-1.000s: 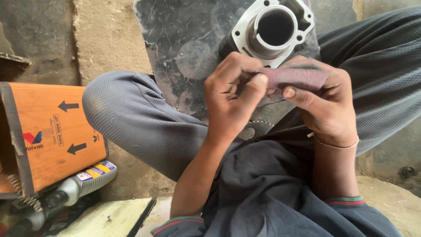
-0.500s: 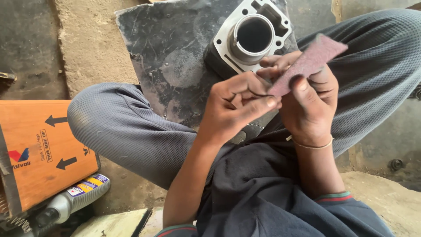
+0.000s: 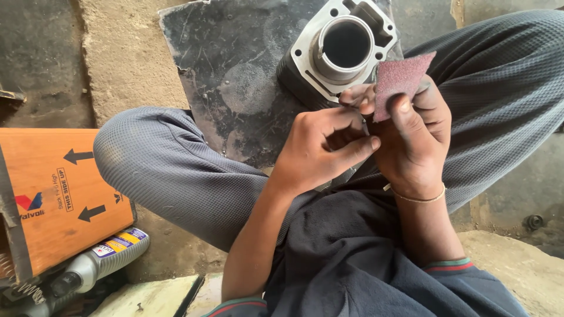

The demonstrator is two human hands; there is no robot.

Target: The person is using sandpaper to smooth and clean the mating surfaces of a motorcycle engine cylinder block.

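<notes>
The right hand [image 3: 414,138] is pinching a reddish sandpaper sheet [image 3: 400,82] just before the metal engine cylinder [image 3: 341,50], the left hand [image 3: 323,149] curling against it; folding it firmly would probably ease sanding.

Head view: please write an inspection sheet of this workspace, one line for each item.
Surface: dark scratched sheet lies on rough concrete floor.
Job's things: reddish sandpaper piece; grey metal engine cylinder stands on the sheet, bore facing up.
Clutter: orange carton and grey bottle at lower left.
Grips: right hand pinches the sandpaper piece; left hand curled beside it, fingers touching the right hand, contents not visible.
Cables: nothing seen.
Surroundings: person sits with knees apart, grey trousers.
</notes>
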